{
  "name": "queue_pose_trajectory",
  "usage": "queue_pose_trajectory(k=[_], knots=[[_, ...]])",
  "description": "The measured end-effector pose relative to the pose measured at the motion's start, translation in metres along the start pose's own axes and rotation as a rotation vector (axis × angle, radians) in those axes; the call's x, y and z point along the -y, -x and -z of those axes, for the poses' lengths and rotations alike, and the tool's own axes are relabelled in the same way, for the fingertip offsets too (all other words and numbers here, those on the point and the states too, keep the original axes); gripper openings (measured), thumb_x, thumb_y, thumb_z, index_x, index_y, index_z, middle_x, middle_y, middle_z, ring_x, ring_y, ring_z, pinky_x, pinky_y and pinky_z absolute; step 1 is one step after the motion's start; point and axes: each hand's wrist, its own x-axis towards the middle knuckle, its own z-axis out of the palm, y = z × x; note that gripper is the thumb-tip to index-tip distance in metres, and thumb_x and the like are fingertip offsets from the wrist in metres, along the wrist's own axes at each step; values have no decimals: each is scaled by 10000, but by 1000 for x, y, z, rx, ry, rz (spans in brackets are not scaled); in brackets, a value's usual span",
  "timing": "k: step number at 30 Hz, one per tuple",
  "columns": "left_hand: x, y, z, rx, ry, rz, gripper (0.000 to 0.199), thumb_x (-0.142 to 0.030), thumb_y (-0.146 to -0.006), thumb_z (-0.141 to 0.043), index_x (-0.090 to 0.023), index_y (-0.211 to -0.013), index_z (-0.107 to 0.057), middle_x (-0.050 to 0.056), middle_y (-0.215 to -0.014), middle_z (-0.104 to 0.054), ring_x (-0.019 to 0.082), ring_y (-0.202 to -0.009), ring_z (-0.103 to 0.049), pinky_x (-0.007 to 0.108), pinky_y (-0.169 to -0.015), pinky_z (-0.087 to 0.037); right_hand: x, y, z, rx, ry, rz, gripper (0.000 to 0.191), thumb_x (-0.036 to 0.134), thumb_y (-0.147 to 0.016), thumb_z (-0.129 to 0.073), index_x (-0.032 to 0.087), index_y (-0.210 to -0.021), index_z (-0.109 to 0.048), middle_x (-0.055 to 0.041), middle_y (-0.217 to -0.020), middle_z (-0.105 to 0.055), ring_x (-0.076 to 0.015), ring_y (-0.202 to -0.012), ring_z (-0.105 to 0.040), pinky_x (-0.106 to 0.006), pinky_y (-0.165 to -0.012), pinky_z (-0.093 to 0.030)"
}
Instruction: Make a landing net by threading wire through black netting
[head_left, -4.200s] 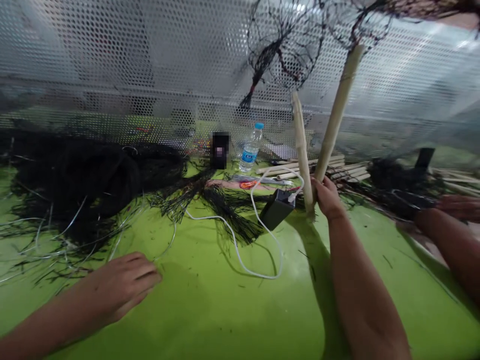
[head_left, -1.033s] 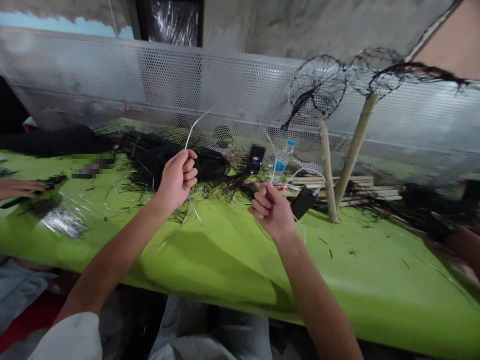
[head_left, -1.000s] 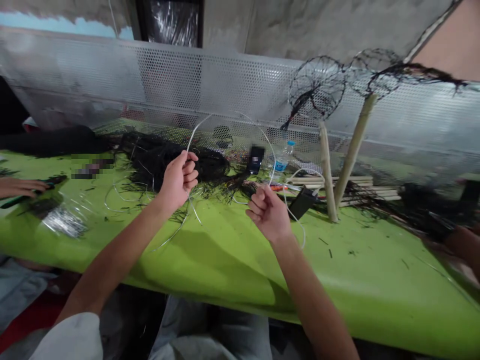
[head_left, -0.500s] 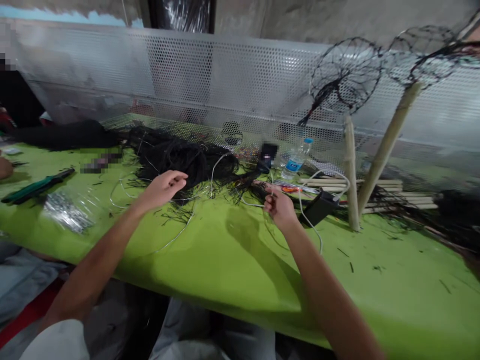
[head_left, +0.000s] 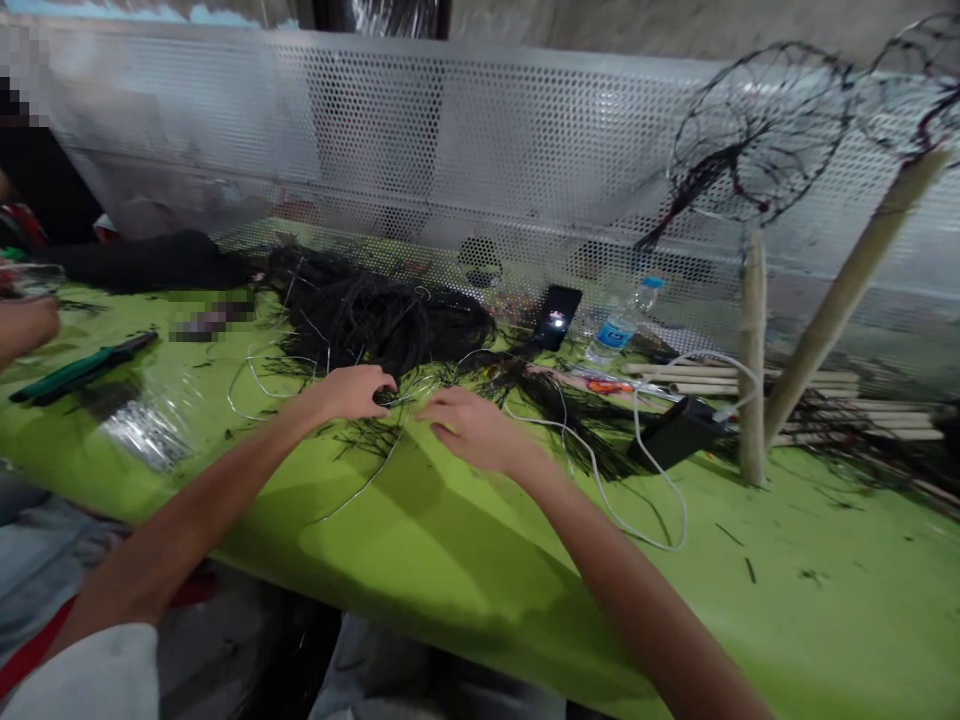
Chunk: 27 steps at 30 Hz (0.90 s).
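Note:
My left hand (head_left: pixel 360 392) is at the near edge of a heap of black strands (head_left: pixel 375 320), its thumb and fingers curved with a gap between them. To its right, my right hand (head_left: pixel 469 425) reaches inward over the green table (head_left: pixel 450 560), fingers bent toward the left hand. Whether its fingertips hold anything is too blurred to tell. Thin pale wire (head_left: pixel 367 480) curls around and below the left hand. A bundle of black strands (head_left: pixel 581 410) fans out to the right of my right hand.
Behind stand a phone (head_left: pixel 557 318) and a water bottle (head_left: pixel 619 325). A black power bank (head_left: pixel 679 433) with a white cable, upright wooden sticks (head_left: pixel 753 360) and a wire frame (head_left: pixel 765 135) are at right. Green-handled pliers (head_left: pixel 82 368) and another person's hand (head_left: pixel 26 328) are at left.
My right hand has moved left, close to my left hand. The left hand has shifted slightly right and down. The black bundle at right now lies spread out, and the view has turned somewhat.

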Motion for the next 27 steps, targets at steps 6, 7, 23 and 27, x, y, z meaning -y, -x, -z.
queue_pose_trajectory(k=[6,7,23,27], knots=[[7,-5,-6,-38,-124,74,296,-271,-730,-734,-289,-1020,-790,53,-1065,-769,272,-974,-698,306,-781,-492,13,-30,-38,145,197,194,120,159,-926,-655,159,-985,-759,-90,-908,-720,-211,-780,-631,-348,-746,-483],[12,0,-4,-61,-128,92,289,-274,-750,-713,-280,-1029,-791,66,-1082,-768,283,-980,-697,318,-779,-491,10,-24,-37,135,223,197,123,205,-959,-642,159,-947,-755,-92,-883,-712,-216,-771,-618,-354,-736,-470],[46,15,12,-126,129,-66,432,-474,-751,-773,-240,-1114,-788,73,-1042,-719,252,-953,-659,320,-860,-479,-30,102,45,-516,334,264,358,353,-1047,-451,240,-721,-546,-86,-849,-601,-247,-868,-577,-419,-812,-517],[43,15,15,-184,209,-141,499,-531,-929,-563,-211,-1276,-723,102,-1117,-703,234,-1000,-652,324,-909,-476,-32,105,48,-642,313,156,338,297,-1056,-406,229,-760,-554,-105,-912,-604,-255,-902,-596,-418,-771,-498]])
